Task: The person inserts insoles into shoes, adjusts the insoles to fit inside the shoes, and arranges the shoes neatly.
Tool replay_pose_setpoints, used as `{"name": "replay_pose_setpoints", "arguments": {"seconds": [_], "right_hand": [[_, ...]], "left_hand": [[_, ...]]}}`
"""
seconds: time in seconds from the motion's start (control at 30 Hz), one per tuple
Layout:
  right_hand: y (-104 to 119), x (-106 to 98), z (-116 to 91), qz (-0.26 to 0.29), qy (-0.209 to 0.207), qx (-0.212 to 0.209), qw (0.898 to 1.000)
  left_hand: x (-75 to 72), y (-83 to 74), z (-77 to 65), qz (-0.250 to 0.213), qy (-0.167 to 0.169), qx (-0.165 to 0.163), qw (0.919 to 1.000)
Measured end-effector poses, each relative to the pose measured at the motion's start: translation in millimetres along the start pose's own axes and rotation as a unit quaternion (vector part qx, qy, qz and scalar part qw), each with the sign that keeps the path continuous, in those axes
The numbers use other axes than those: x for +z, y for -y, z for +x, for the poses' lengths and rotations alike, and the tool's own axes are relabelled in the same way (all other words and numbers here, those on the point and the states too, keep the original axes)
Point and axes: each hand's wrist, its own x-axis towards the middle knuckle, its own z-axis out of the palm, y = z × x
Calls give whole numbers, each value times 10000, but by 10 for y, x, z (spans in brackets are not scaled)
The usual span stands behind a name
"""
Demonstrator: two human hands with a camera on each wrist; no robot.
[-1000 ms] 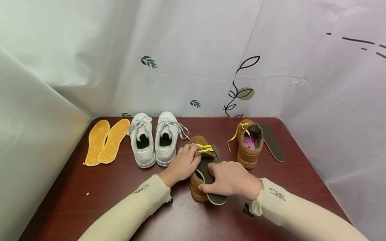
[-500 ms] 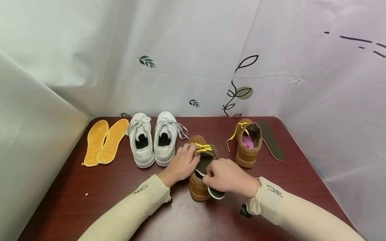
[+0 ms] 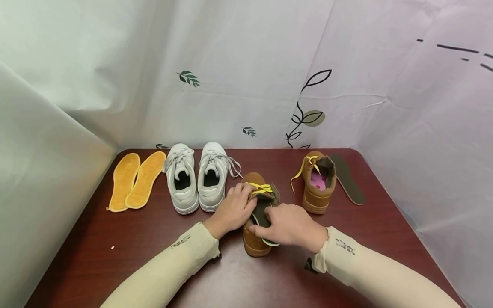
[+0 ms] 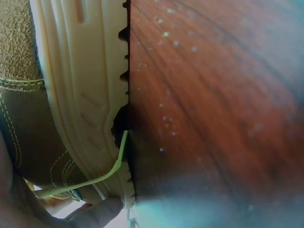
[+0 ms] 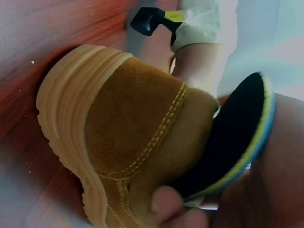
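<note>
A brown suede shoe [image 3: 256, 247] with yellow laces stands upright at the table's middle, toe pointing away. My left hand [image 3: 233, 209] grips its front from the left, fingers over the laces. In the left wrist view, fingers lie along the shoe's pale sole [image 4: 80, 95] and side. A dark olive insole [image 3: 262, 211] runs into the shoe's opening, its front end hidden inside. My right hand [image 3: 290, 224] holds this insole by its rear part, thumb over the shoe's heel side. The right wrist view shows the insole's heel end [image 5: 232, 133] sticking up out of the collar.
A matching brown shoe [image 3: 317, 199] with a pink insole inside stands back right, beside a loose dark insole [image 3: 348, 182]. Two white sneakers [image 3: 186, 201] stand left of the hands. Farther left lie two yellow insoles [image 3: 125, 179], slightly overlapping. Cloth [image 3: 231, 64] hangs behind the table.
The dark insole has slid forward into the shoe; less of its heel end sticks out. My right hand has shifted its hold on it. The left hand stays on the shoe.
</note>
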Motion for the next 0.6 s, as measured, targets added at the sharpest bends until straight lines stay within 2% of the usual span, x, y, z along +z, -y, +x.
{"name": "replay_pose_setpoints", "arguments": {"seconds": [0.13, 0.27, 0.47, 0.6], "right_hand": [[2, -31, -115, -109, -61, -79, 9999], [11, -56, -176, 1, -271, -210, 9994], [-10, -61, -148, 431, -700, -696, 9942], [-8, -37, -105, 617, -770, -896, 9911]], "left_hand": [[-4, -4, 7, 41, 1, 24, 10000], [-11, 0, 10, 59, 6, 22, 10000], [-12, -6, 13, 35, 5, 29, 10000], [-7, -12, 9, 41, 23, 7, 10000]]}}
